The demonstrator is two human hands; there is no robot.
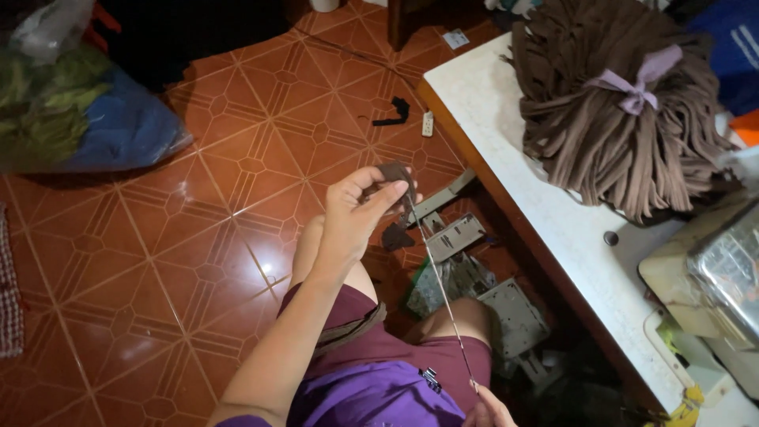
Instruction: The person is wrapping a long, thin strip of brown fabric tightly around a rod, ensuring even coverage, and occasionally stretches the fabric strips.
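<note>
Fingers of the left hand (360,207) pinch a small brown scrap of cloth (393,175) up over the tiled floor (198,237), and a thin pale thread (443,292) runs taut from it down to the right hand (488,409), barely in frame at the bottom edge, gripping the thread's end so it stays straight. Beside them on the white table (490,111) lies a tied bundle of brown strips (617,119), close for reaching

The left hand (356,213) is raised out in front on a bare, extended forearm, its fingers (391,192) pinched together. The right hand (486,409) sits low near the lap, mostly out of frame, fingers closed.
</note>
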